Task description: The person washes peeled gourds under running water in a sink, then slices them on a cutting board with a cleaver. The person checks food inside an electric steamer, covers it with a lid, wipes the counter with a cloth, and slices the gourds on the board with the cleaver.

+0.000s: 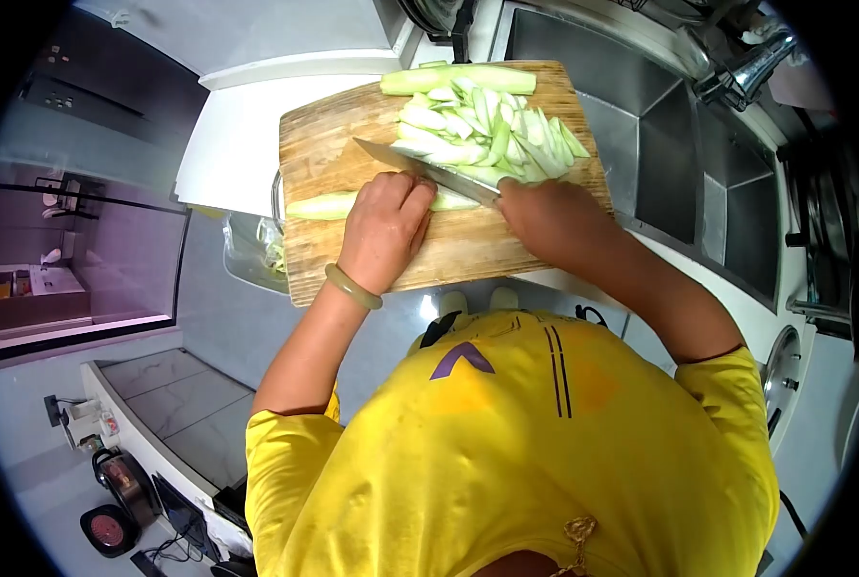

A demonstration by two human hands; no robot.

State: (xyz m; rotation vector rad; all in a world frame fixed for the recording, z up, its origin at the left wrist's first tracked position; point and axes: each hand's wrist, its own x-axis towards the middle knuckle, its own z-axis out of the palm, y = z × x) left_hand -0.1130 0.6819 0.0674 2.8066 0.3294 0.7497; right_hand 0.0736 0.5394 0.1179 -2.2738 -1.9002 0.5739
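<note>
My right hand grips the handle of a kitchen knife, whose broad blade points up and left across the board. Under my left hand, fingers curled, a long, peeled, pale green vegetable is pressed down on the wooden cutting board. The left fingertips are right beside the blade. Beyond the knife lies a pile of slantwise slices. At the board's far edge rests another whole peeled piece. The blade partly hides the end being held.
To the right is a steel double sink with a faucet. A bin lined with a clear bag, holding scraps, hangs below the board's left side. White counter shows left of the board. A pot lid stands far right.
</note>
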